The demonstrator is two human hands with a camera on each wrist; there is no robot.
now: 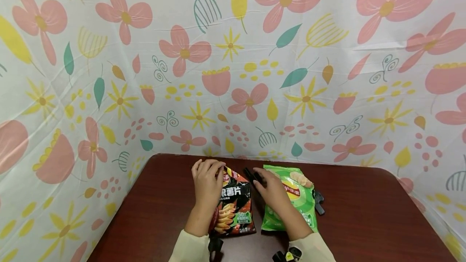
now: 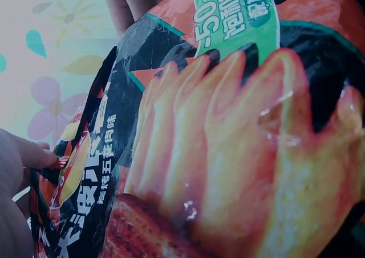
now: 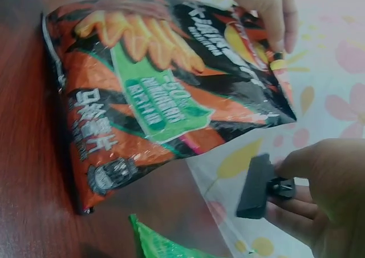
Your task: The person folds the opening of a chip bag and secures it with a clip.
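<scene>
A black-and-red potato chip bag [image 1: 234,201] with Chinese lettering and a green label lies on the dark table, its top pointing to the far side. My left hand [image 1: 207,181] pinches its upper left corner; in the left wrist view the fingertips [image 2: 43,155] sit right at the bag's edge. To the right, my right hand [image 1: 273,191] holds a black bag clip [image 3: 255,186] between thumb and fingers, near the chip bag's upper right corner. Under my right forearm lies a green Lay's chip bag [image 1: 307,205], partly hidden by the arm.
A dark grey clip-like object [image 1: 319,202] sticks out past the green bag's right edge. The reddish-brown table [image 1: 371,209] runs back to a white cloth [image 1: 255,132] printed with flowers and leaves. Black wrist cameras [image 1: 215,245] sit at both cuffs.
</scene>
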